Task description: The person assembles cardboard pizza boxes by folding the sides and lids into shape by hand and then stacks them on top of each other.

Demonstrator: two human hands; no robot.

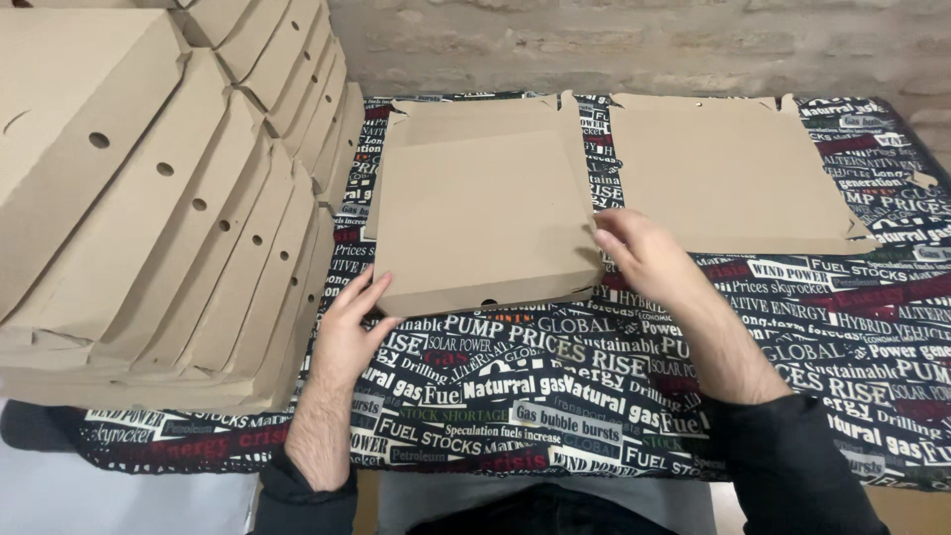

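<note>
A closed, folded brown cardboard box (475, 208) lies flat in the middle of the table. My left hand (349, 332) rests with fingers apart against the box's near left corner. My right hand (644, 253) presses its fingertips on the box's right edge, near the front right corner. Neither hand grips anything. To the right of the box lies a flat unfolded cardboard blank (728, 173), touching nothing but the cloth.
A tall leaning stack of folded cardboard boxes (168, 208) with round holes fills the left side. The table carries a dark tablecloth (555, 396) printed with white and coloured lettering. A brick wall (644, 45) stands behind.
</note>
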